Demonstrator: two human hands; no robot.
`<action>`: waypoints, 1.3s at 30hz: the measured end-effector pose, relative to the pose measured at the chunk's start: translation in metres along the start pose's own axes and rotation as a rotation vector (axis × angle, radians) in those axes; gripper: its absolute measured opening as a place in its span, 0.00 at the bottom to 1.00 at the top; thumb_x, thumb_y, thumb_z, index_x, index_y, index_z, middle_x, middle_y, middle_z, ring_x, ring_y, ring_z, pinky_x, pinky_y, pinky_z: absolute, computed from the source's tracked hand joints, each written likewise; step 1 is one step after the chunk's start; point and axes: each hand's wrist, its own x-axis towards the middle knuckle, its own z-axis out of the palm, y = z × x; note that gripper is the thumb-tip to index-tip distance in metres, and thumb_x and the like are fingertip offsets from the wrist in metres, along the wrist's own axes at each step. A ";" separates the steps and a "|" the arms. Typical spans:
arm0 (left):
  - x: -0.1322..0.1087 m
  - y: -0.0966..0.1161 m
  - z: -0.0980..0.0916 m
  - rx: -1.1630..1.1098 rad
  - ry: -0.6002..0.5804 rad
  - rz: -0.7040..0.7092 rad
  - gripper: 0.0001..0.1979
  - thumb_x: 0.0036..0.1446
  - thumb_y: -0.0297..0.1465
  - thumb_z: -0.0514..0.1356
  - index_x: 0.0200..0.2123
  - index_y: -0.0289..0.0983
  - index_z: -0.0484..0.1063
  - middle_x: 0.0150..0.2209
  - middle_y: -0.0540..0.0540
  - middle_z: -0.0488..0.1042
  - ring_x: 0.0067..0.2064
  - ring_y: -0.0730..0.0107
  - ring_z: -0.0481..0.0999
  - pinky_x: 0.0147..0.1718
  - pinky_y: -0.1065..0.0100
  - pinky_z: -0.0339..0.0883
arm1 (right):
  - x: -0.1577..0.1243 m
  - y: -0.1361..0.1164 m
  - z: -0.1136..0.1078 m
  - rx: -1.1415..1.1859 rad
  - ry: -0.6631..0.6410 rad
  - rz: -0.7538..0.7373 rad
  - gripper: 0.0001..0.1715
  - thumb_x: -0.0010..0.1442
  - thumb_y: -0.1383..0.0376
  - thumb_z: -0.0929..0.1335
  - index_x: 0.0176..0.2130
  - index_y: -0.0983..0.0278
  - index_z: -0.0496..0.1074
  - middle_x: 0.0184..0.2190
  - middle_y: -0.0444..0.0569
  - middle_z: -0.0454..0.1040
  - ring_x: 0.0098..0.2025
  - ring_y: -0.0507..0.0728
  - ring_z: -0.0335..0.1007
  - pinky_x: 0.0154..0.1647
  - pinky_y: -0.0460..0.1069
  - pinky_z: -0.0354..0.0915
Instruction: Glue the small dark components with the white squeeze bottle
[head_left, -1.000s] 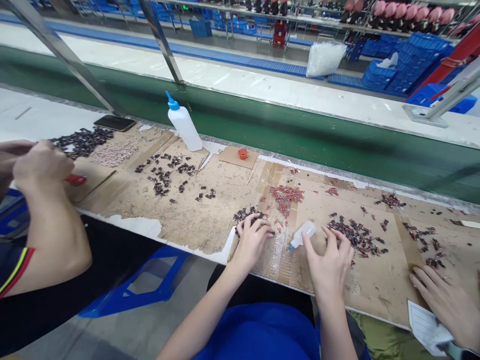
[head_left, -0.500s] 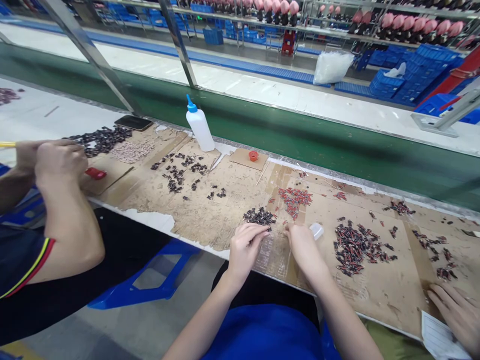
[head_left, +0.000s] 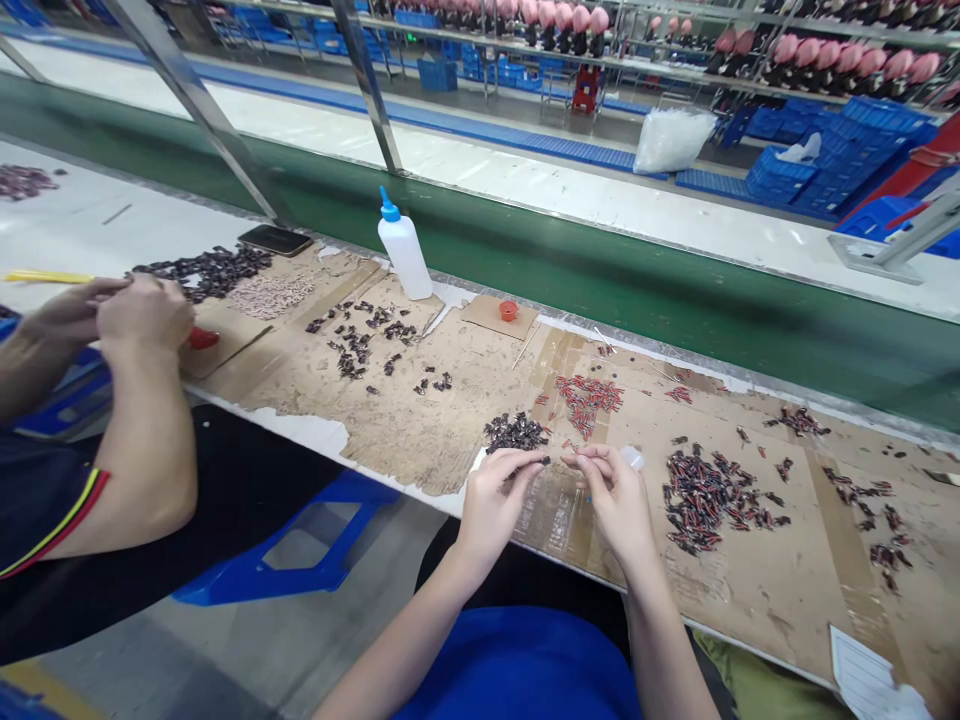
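Note:
Between the thumb and forefinger of my left hand (head_left: 493,492) is a small black part (head_left: 545,461). Facing it, my right hand (head_left: 616,497) pinches a tiny red pin-like piece (head_left: 568,446), its tip pointing toward the black part; a small gap seems to separate the two. Just beyond my left fingers lies a heap of black parts (head_left: 516,431). A scatter of red pieces (head_left: 589,402) is spread past my right fingertips. Right of my right hand sits a large pile of black parts with red pieces in them (head_left: 709,505). A small clear plastic piece (head_left: 633,458) is partly hidden behind that hand.
A white squeeze bottle (head_left: 406,258) with a blue nozzle stands at the back, near a red cap (head_left: 508,311) on cardboard. At left, a co-worker's hands (head_left: 142,315) work near more black parts (head_left: 217,270). A paper sheet (head_left: 870,672) lies front right.
My right hand has lifted from beside the red pieces and turned toward my left, a red piece now in its fingers. The other person's hand at far right has left the view.

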 end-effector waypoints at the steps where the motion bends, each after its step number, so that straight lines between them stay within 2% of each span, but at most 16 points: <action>1: 0.000 0.002 0.001 -0.005 -0.002 -0.020 0.08 0.58 0.27 0.60 0.37 0.40 0.80 0.35 0.46 0.81 0.38 0.66 0.79 0.41 0.66 0.73 | -0.001 -0.001 0.002 0.024 0.022 0.000 0.21 0.54 0.46 0.68 0.34 0.61 0.70 0.32 0.54 0.80 0.41 0.63 0.79 0.31 0.51 0.74; 4: -0.002 0.006 0.003 -0.029 -0.008 -0.061 0.07 0.57 0.28 0.62 0.36 0.39 0.80 0.35 0.45 0.81 0.38 0.66 0.79 0.41 0.66 0.73 | -0.006 -0.005 0.011 0.114 0.094 -0.005 0.21 0.55 0.48 0.69 0.38 0.62 0.71 0.33 0.54 0.81 0.43 0.63 0.79 0.36 0.53 0.74; 8: -0.002 0.009 0.005 -0.074 -0.001 -0.058 0.06 0.56 0.29 0.62 0.35 0.39 0.81 0.34 0.45 0.81 0.37 0.65 0.79 0.40 0.66 0.73 | -0.013 -0.008 0.026 0.262 0.133 -0.009 0.18 0.55 0.50 0.70 0.34 0.62 0.71 0.33 0.52 0.81 0.43 0.60 0.78 0.49 0.56 0.70; 14: -0.003 0.011 0.005 -0.143 0.010 -0.057 0.05 0.55 0.29 0.64 0.34 0.39 0.81 0.35 0.44 0.82 0.37 0.66 0.79 0.40 0.65 0.74 | -0.016 -0.008 0.041 0.497 0.060 0.069 0.19 0.52 0.50 0.73 0.30 0.61 0.69 0.36 0.51 0.81 0.42 0.59 0.78 0.47 0.56 0.71; 19: -0.003 0.014 0.004 -0.147 0.039 -0.029 0.05 0.53 0.27 0.65 0.33 0.40 0.81 0.33 0.45 0.81 0.36 0.66 0.79 0.39 0.66 0.74 | -0.020 -0.009 0.049 0.514 0.126 0.072 0.18 0.52 0.51 0.73 0.31 0.62 0.69 0.34 0.51 0.81 0.41 0.58 0.78 0.50 0.57 0.69; 23: -0.003 0.017 0.004 -0.165 0.062 -0.028 0.06 0.53 0.25 0.64 0.33 0.40 0.81 0.33 0.46 0.81 0.37 0.67 0.78 0.39 0.67 0.74 | -0.025 -0.008 0.058 0.507 0.227 0.010 0.16 0.54 0.52 0.72 0.32 0.61 0.68 0.37 0.52 0.81 0.43 0.59 0.77 0.49 0.57 0.70; 26: -0.002 0.018 0.002 -0.184 0.047 -0.059 0.07 0.53 0.24 0.64 0.32 0.41 0.82 0.33 0.46 0.81 0.38 0.66 0.78 0.40 0.67 0.74 | -0.028 -0.005 0.064 0.545 0.253 -0.019 0.15 0.56 0.54 0.71 0.32 0.61 0.66 0.37 0.51 0.81 0.44 0.58 0.77 0.50 0.57 0.69; 33: -0.001 0.019 -0.006 -0.241 -0.042 -0.109 0.07 0.54 0.25 0.64 0.35 0.40 0.82 0.36 0.44 0.80 0.41 0.65 0.79 0.44 0.65 0.74 | -0.027 -0.003 0.064 0.575 0.263 -0.033 0.14 0.53 0.56 0.73 0.32 0.61 0.69 0.34 0.51 0.82 0.41 0.58 0.79 0.49 0.56 0.70; 39: -0.001 0.022 -0.007 -0.239 -0.042 -0.128 0.06 0.54 0.26 0.64 0.35 0.39 0.81 0.36 0.43 0.80 0.41 0.65 0.79 0.44 0.65 0.73 | -0.025 -0.006 0.061 0.611 0.209 0.028 0.14 0.50 0.55 0.75 0.29 0.62 0.72 0.35 0.51 0.82 0.42 0.59 0.79 0.52 0.59 0.68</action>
